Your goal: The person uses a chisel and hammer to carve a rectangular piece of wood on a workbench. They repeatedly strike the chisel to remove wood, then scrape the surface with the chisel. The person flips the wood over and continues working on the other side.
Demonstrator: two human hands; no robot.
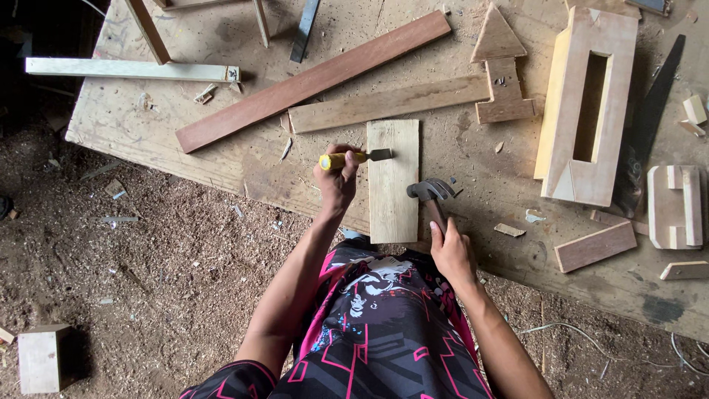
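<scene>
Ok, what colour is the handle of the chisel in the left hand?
Yellow. The chisel handle shows clearly in the head view, gripped by the left hand.

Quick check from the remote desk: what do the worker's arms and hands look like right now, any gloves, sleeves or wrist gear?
Both hands are bare: no gloves, rings or wristbands visible on the left hand or the right hand. Both forearms are uncovered to above the elbow. The left arm ends in a short sleeve, black with pink angular line patterns, matching the shirt, which carries a white-and-pink graphic print.

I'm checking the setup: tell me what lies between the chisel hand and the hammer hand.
In the head view, a pale upright plank lies between the left hand holding the chisel and the right hand holding the hammer. The chisel's blade rests on it.
</scene>
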